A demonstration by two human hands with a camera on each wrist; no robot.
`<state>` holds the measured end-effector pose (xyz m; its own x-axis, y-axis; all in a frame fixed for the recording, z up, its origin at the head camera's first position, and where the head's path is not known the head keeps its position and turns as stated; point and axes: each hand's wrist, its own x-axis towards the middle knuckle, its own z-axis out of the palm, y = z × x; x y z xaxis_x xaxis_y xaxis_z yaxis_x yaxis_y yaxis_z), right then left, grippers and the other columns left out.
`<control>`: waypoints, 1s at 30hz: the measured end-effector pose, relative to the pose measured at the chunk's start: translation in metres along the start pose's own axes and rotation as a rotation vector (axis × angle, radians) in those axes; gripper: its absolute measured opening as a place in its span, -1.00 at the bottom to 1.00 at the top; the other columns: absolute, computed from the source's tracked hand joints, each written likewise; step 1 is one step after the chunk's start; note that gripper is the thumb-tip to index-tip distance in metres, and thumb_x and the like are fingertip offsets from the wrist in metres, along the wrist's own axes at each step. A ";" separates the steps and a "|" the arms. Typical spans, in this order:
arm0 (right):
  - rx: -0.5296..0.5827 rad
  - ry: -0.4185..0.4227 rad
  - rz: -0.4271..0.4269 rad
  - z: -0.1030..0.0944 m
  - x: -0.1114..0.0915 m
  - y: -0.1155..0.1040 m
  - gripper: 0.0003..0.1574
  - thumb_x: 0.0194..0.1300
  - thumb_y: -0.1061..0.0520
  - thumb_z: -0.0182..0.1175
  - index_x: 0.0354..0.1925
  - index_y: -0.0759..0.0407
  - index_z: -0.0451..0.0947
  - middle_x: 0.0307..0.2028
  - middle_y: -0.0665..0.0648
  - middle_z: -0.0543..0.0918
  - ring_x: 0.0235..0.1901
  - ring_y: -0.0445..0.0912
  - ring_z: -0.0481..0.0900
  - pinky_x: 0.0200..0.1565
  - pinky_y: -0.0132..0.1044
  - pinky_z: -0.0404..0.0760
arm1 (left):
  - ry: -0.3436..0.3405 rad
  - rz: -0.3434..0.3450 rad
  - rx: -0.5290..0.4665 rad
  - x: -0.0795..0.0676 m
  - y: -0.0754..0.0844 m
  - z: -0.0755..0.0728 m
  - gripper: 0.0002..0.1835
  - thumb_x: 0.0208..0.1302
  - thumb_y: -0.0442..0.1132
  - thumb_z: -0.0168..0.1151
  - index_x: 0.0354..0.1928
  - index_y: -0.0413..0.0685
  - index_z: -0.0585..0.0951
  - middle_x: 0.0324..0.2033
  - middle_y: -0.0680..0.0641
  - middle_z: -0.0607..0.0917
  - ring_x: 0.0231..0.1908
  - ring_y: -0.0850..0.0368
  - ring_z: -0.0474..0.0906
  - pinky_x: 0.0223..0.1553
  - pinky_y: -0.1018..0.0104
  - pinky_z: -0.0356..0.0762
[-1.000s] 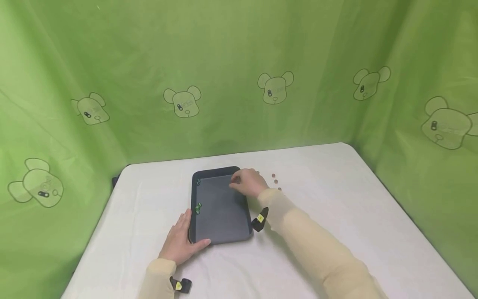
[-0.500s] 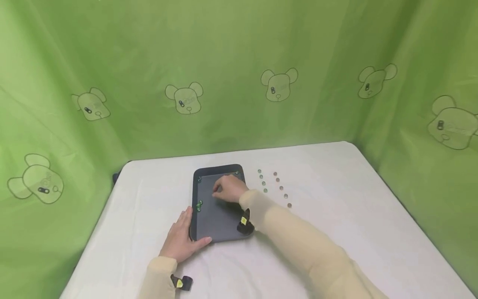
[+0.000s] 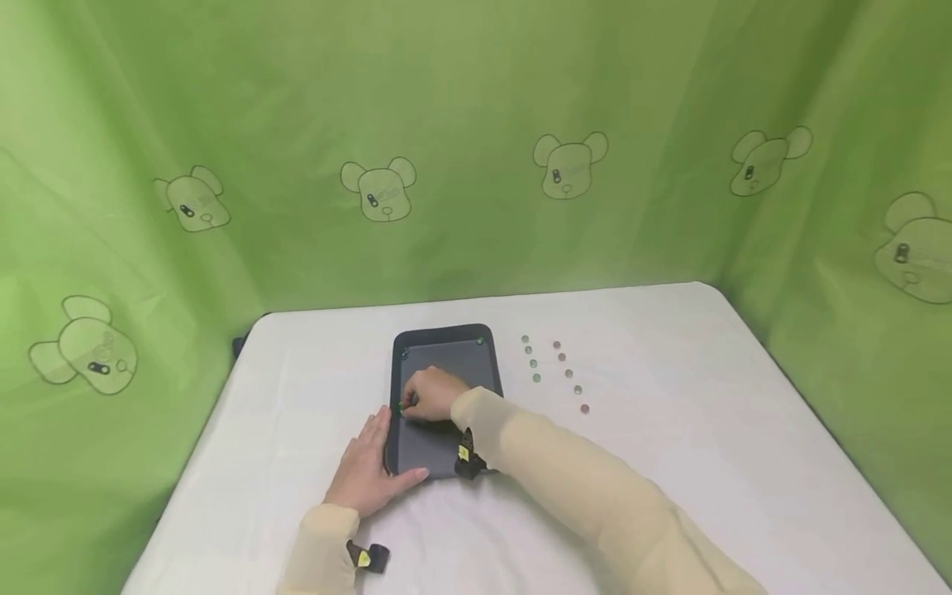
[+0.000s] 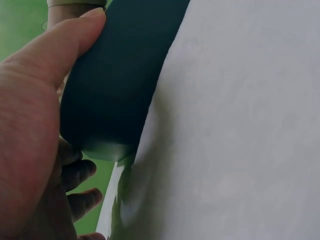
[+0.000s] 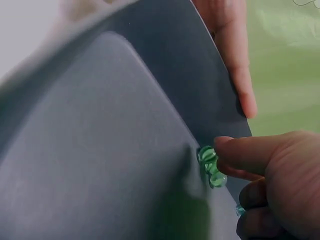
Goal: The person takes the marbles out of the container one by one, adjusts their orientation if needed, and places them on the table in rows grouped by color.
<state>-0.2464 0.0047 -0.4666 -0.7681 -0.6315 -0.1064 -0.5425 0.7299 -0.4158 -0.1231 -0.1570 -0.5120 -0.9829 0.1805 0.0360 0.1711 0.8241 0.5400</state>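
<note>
My left hand (image 3: 366,471) rests at the near left corner of a dark rectangular baking tray (image 3: 424,453). Its thumb lies on the near rim and its straight fingers touch the left wall. Inside the tray, at the left side, my right hand (image 3: 437,392) pinches at a small cluster of green glass marbles (image 5: 206,160). The right thumb and fingertips partly cover the marbles. A teal marble (image 5: 240,210) shows past them along the same wall. In the head view, bluish marbles (image 3: 405,353) lie in the far left corner and a green marble (image 3: 479,340) in the far right corner.
Right of the tray, on the white tablecloth (image 3: 669,463), stands a column of several green marbles (image 3: 533,364). Beside it runs a column of several marbles, mostly reddish (image 3: 568,373). A green curtain (image 3: 476,248) hangs behind and at both sides of the table.
My right hand has moved from the tray's far right corner across to the green marbles at its left side. A green marble now shows in that far right corner. The left hand keeps its place.
</note>
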 end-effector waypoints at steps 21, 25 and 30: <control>-0.073 -0.065 0.008 0.009 0.015 -0.005 -0.85 0.08 -0.09 0.43 -0.43 -0.11 0.68 -0.46 -0.17 0.63 -0.44 -0.25 0.51 -0.31 -0.36 0.57 | -0.022 -0.029 -0.011 -0.002 -0.001 0.002 0.30 -0.07 0.50 0.25 0.52 -0.10 -0.09 0.49 -0.14 0.00 0.46 -0.12 -0.09 0.40 -0.18 -0.07; -0.075 -0.062 0.000 0.007 0.015 -0.005 -0.86 0.08 -0.08 0.42 -0.43 -0.11 0.68 -0.47 -0.17 0.62 -0.44 -0.25 0.51 -0.32 -0.36 0.56 | -0.016 -0.027 -0.006 -0.001 0.000 0.002 0.30 -0.07 0.51 0.24 0.52 -0.08 -0.11 0.49 -0.14 0.01 0.46 -0.11 -0.09 0.41 -0.17 -0.09; -0.061 -0.052 -0.026 -0.002 0.011 -0.003 -0.90 0.09 -0.04 0.41 -0.43 -0.11 0.69 -0.44 -0.17 0.65 -0.45 -0.26 0.53 -0.32 -0.39 0.57 | -0.018 -0.023 0.006 0.000 0.000 0.001 0.31 -0.08 0.53 0.22 0.52 -0.09 -0.11 0.48 -0.15 0.01 0.46 -0.11 -0.09 0.41 -0.16 -0.09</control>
<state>-0.2535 -0.0039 -0.4644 -0.7356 -0.6620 -0.1437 -0.5830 0.7267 -0.3634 -0.1234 -0.1565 -0.5125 -0.9852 0.1712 0.0088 0.1492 0.8312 0.5356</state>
